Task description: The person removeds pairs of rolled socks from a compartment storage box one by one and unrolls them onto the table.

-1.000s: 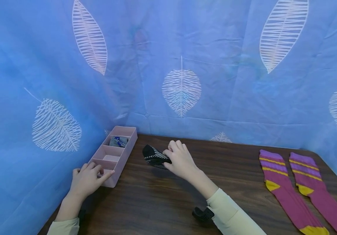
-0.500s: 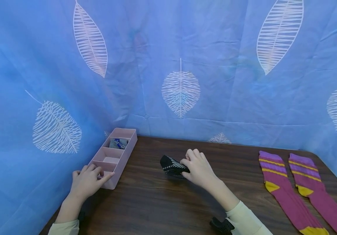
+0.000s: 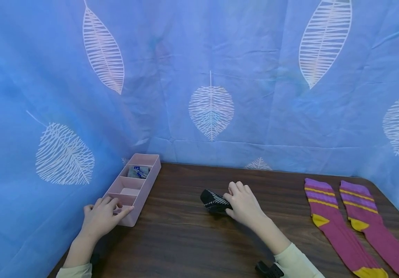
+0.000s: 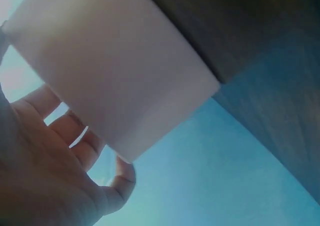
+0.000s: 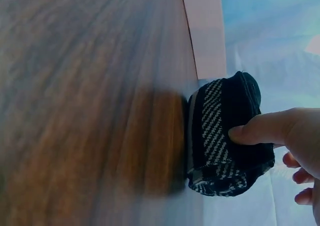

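A pink compartment box (image 3: 143, 195) stands on the table at the left. My left hand (image 3: 102, 217) grips its near end, fingers bent over the rim and thumb along the near edge. In the left wrist view the box's plain end wall (image 4: 115, 71) hides part of the fingers. A grey folded sock (image 3: 138, 172) with blue marks lies in one of the farther compartments. My right hand (image 3: 244, 203) pinches a folded black sock bundle (image 3: 214, 200) with white patterning, right of the box. In the right wrist view my thumb presses on the black bundle (image 5: 215, 131), low over the wood.
Two maroon socks with purple and yellow bands, one left (image 3: 335, 224) and one right (image 3: 373, 220), lie flat on the table's right side. The dark wooden table (image 3: 185, 247) meets a blue leaf-print cloth (image 3: 255, 116) at the back and left.
My right hand has carried the black sock bundle to the right and nearer to me, away from the box. The left hand has stayed on the box. The view has shifted slightly.
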A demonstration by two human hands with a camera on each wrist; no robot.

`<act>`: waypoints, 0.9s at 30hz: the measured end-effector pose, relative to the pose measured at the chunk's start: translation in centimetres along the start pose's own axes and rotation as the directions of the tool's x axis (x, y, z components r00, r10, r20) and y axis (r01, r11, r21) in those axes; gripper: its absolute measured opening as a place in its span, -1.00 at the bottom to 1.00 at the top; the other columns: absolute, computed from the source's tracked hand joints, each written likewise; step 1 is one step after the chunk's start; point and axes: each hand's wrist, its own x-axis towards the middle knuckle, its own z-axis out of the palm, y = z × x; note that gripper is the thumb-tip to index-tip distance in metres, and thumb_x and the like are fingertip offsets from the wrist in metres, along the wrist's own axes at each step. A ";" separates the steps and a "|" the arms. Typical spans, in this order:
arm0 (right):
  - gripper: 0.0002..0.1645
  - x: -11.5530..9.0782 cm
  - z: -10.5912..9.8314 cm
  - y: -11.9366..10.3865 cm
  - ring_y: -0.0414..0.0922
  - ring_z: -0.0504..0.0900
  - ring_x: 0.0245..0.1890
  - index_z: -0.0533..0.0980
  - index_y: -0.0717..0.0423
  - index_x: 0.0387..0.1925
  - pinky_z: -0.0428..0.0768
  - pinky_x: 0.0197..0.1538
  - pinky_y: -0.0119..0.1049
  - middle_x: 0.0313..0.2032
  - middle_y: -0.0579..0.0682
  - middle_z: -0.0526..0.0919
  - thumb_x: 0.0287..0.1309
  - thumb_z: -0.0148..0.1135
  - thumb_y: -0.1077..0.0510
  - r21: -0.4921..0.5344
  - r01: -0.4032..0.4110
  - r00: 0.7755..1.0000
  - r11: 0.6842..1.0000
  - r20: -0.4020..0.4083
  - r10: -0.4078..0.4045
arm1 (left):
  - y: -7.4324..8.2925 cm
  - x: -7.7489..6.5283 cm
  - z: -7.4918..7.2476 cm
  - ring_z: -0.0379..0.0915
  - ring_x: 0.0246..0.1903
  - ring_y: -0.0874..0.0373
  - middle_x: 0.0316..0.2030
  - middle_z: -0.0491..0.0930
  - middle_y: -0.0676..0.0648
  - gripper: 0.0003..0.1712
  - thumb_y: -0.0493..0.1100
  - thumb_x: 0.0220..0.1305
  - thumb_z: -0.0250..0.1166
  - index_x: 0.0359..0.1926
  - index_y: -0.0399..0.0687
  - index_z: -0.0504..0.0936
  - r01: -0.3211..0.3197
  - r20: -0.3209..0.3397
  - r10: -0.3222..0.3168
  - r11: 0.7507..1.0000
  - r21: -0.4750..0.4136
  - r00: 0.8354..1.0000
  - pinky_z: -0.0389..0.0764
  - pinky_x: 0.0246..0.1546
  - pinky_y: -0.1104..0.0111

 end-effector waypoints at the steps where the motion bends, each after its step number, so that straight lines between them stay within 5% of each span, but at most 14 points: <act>1: -0.66 -0.1 0.1 0.1 -0.10 0.09 -0.32 0.56 -0.06 -0.40 0.07 -0.23 -0.22 -0.37 -0.07 0.20 -0.17 0.56 -0.04 0.005 0.001 1.000 1.000 0.005 -0.001 | 0.1 0.0 0.0 0.35 -0.08 -0.16 -0.17 0.58 -0.17 -0.19 0.59 0.13 0.04 -0.16 -0.03 0.61 -0.010 -0.018 0.010 1.000 -0.003 1.000 0.11 -0.05 -0.34; 6: -0.55 -0.4 0.1 0.5 -0.10 0.10 -0.31 0.58 -0.03 -0.31 0.09 -0.23 -0.22 -0.34 -0.07 0.22 -0.20 0.58 -0.12 0.059 -0.009 0.999 0.998 0.031 0.007 | 1.0 0.2 -0.2 0.33 -0.07 -0.21 -0.11 0.58 -0.22 -0.36 0.39 0.15 0.25 -0.10 -0.06 0.56 -0.084 -0.176 0.084 0.996 0.010 0.981 0.08 -0.04 -0.28; 11: -0.49 -0.5 -0.2 0.8 -0.12 0.12 -0.29 0.56 -0.07 -0.27 0.11 -0.22 -0.23 -0.32 -0.10 0.22 -0.16 0.51 -0.26 0.118 -0.045 0.995 0.992 0.097 0.033 | 2.8 0.4 -0.9 0.36 -0.13 -0.16 -0.20 0.58 -0.17 -0.53 0.19 0.11 0.40 -0.12 -0.03 0.57 -0.200 -0.313 0.198 0.979 0.025 0.929 0.13 -0.05 -0.24; 19: -0.50 -0.7 -0.9 1.2 -0.16 0.18 -0.27 0.59 -0.11 -0.17 0.17 -0.22 -0.28 -0.24 -0.12 0.34 0.03 0.33 -0.35 0.186 -0.071 0.988 0.980 0.148 0.044 | 6.9 1.0 -2.5 0.39 -0.04 -0.13 -0.12 0.58 -0.15 -0.54 0.16 0.10 0.41 -0.09 -0.01 0.60 -0.346 -0.357 0.353 0.934 0.087 0.865 0.21 -0.03 -0.20; 27: -0.54 -0.7 -1.1 1.4 -0.11 0.22 -0.24 0.60 -0.07 -0.17 0.20 -0.20 -0.24 -0.23 -0.09 0.33 0.01 0.40 -0.26 0.192 -0.061 0.991 0.979 0.131 0.036 | 11.5 1.9 -3.3 0.39 -0.08 -0.08 -0.17 0.57 -0.09 -0.56 0.16 0.13 0.39 -0.11 -0.01 0.62 -0.454 -0.375 0.453 0.886 0.092 0.809 0.24 -0.04 -0.08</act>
